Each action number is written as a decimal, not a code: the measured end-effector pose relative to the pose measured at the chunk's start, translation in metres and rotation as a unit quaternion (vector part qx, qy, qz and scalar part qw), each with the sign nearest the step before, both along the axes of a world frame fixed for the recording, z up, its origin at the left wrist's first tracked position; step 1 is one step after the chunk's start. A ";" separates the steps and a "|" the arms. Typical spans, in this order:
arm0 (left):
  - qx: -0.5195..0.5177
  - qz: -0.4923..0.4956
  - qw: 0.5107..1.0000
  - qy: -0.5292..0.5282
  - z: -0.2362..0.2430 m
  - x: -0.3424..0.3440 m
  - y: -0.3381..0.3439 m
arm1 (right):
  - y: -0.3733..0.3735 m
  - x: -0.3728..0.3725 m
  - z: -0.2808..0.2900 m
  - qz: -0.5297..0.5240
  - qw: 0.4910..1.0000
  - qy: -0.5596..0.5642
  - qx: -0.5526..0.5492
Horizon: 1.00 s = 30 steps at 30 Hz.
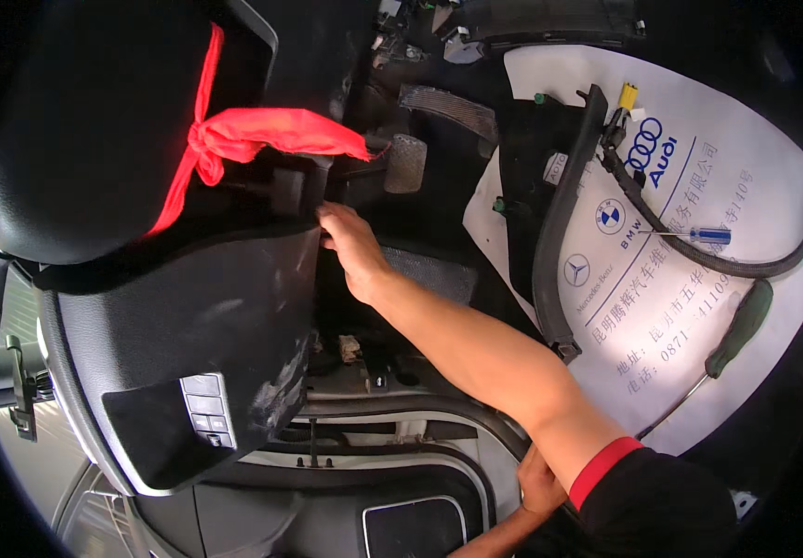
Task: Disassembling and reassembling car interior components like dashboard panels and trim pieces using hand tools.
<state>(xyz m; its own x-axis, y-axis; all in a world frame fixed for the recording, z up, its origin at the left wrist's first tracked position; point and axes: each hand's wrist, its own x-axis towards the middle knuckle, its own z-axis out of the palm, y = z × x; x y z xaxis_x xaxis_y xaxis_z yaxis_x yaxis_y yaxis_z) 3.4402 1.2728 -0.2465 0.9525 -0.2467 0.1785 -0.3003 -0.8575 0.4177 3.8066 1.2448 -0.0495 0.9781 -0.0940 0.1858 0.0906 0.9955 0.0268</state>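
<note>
My right hand point(355, 249) reaches from the lower right, fingers curled round the edge of a dark plastic panel point(169, 325) with a switch block. Just above it are a padded black part point(85, 121) tied with red cloth point(253, 130) and a metal-faced pedal point(406, 166). Low in the view, my left hand point(539, 488) is closed, partly behind my right arm; what it holds, if anything, is hidden.
At right, a printed paper mat point(681, 372) carries a green-handled screwdriver point(736, 325), a small blue-handled screwdriver point(710, 236), a curved black trim strip point(546, 270) and a cable with a yellow connector point(628, 98). A door frame point(392, 405) runs along the bottom.
</note>
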 end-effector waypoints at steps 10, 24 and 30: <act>-0.030 0.033 0.999 -0.009 0.005 0.003 -0.014 | -0.020 -0.002 -0.009 0.051 0.994 -0.075 -0.057; 0.021 0.025 0.999 0.042 0.010 0.008 -0.022 | -0.029 0.022 -0.028 0.052 0.972 -0.161 -0.164; 0.018 0.028 0.999 0.031 0.015 0.008 -0.017 | -0.003 0.009 -0.025 0.050 0.990 -0.106 -0.082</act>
